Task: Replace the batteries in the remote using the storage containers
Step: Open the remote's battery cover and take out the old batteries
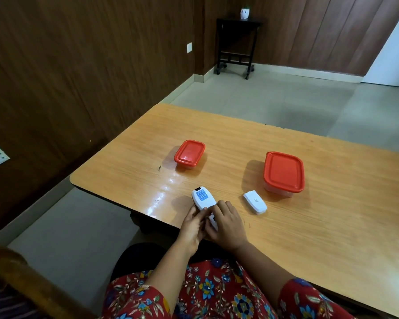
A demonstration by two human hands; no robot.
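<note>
Left hand [192,223] and right hand [227,224] both grip the white remote [200,198], which lies label-up at the near edge of the worktop [332,203]. A white cover [255,202] lies near it to the right. Beyond stand the small container [189,153] and the large container [283,172], both with red lids on.

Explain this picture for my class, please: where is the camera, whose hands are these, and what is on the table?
There is no machine here: a person works with bare hands, and the one picture comes from a camera worn on their head, looking down. The left hand and right hand together hold a white remote, label side up, by the near edge of the table. To its right lies a separate white piece, probably the battery cover. Further back stand a small container and a large container, both closed with red lids. No batteries are visible.
</note>
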